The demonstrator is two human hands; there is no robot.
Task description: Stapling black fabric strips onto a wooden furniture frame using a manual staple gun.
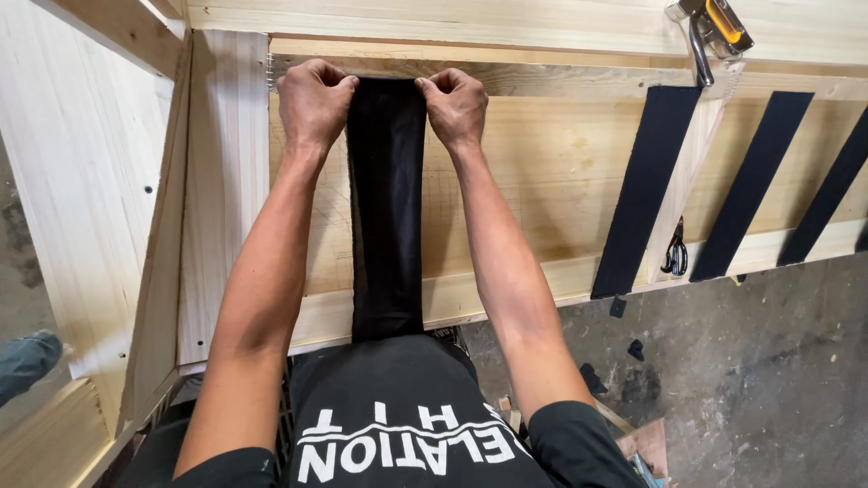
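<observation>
Black strap (387, 208): long axis runs straight away from the person, across the wooden frame (561, 172) from near rail to far rail.
Far rail (561, 79): the strap's top end lies on it, between both fists.
Left hand (314, 101): curled closed, pinching the strap's left top corner.
Right hand (457, 105): curled closed, pinching the right top corner; both equally near.
Other straps (644, 190): already laid slanting, well apart to the right.
Scissors (674, 249): resting beside them.
</observation>
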